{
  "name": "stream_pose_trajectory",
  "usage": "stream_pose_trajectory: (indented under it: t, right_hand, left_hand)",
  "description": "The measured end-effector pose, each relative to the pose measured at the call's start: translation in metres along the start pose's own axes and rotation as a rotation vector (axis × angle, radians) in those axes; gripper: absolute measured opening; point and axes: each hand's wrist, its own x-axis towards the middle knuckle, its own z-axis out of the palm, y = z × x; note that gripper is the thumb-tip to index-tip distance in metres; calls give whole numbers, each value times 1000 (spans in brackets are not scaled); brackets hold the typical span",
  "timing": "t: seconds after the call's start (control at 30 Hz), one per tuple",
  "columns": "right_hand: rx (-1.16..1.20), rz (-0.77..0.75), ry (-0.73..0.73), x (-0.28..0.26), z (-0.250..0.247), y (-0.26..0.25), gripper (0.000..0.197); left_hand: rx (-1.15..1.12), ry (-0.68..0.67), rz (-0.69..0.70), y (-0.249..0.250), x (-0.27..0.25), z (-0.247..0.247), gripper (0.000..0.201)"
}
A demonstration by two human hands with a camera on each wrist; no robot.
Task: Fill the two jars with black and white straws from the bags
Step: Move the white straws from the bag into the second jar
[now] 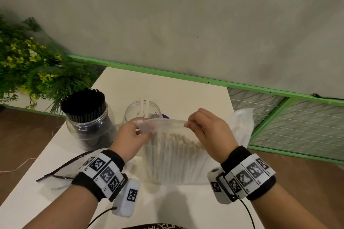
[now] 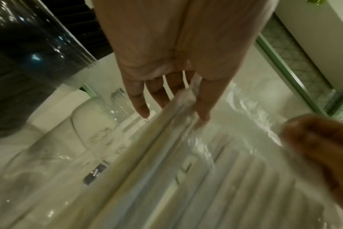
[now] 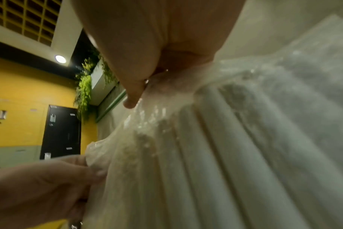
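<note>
White table (image 1: 167,87), both hands pinching clear bag (image 1: 173,160) of white straws (image 1: 178,147)

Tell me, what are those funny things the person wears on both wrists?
Each bare arm has a black wristband wrapped with white blocks printed with black square codes, one on the left wrist and one on the right wrist. A small white box with its own code hangs under each band. A thin black cable runs back from each box. No sleeves or gloves show.
</note>
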Motion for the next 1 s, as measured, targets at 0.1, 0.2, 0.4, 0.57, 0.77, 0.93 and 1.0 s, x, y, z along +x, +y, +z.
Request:
stream_pose_trajectory:
  t: [0.1, 0.2, 0.4, 0.57, 0.77, 0.93, 1.0]
  right_hand:
    - [-39, 36, 2, -3, 0, 6, 27]
    - [-32, -10, 75, -8, -6, 2, 26]
    - [-149, 64, -47, -11, 0, -7, 20]
    - [-101, 11, -155, 8, 12, -46, 39]
    - [55, 32, -175, 38, 39, -75, 32]
    - [80, 57, -120, 45, 53, -83, 17]
    - [54, 40, -113, 43, 52, -83, 14]
  left_hand:
    - [-33, 19, 7, 0, -6, -7, 36]
    - [-70, 50, 62, 5, -11, -13, 25]
    - [-142, 164, 89, 14, -11, -13, 4]
    - [-151, 176, 110, 15, -13, -18, 7]
    - [-103, 207, 142, 17, -17, -26, 8]
    - [-37, 204, 180, 19, -21, -27, 6]
    - [20, 196, 187, 19, -22, -27, 8]
